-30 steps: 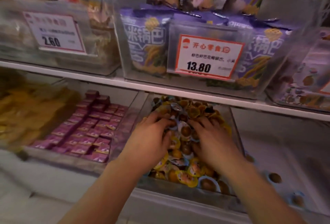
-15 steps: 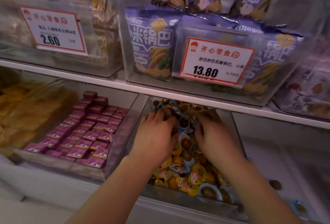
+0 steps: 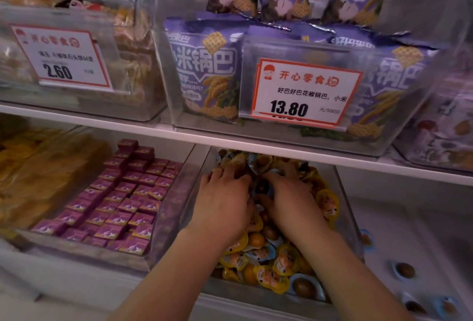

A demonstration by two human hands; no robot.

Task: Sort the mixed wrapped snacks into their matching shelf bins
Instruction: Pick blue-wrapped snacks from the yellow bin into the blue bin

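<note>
Head view: we see both hands working in the clear middle bin (image 3: 344, 208) at lower centre of the frame, which holds mixed yellow-wrapped snacks (image 3: 284, 261) and blue-wrapped snacks (image 3: 304, 286). The left hand (image 3: 222, 208) and right hand (image 3: 289, 205) meet over a dark snack (image 3: 261, 187); their fingers curl into the pile, but we cannot tell what each clamps. At lower right, a few blue-wrapped pieces (image 3: 404, 269) lie in the neighbouring bin. We judge sorting barely begun: most blue pieces remain mixed in.
</note>
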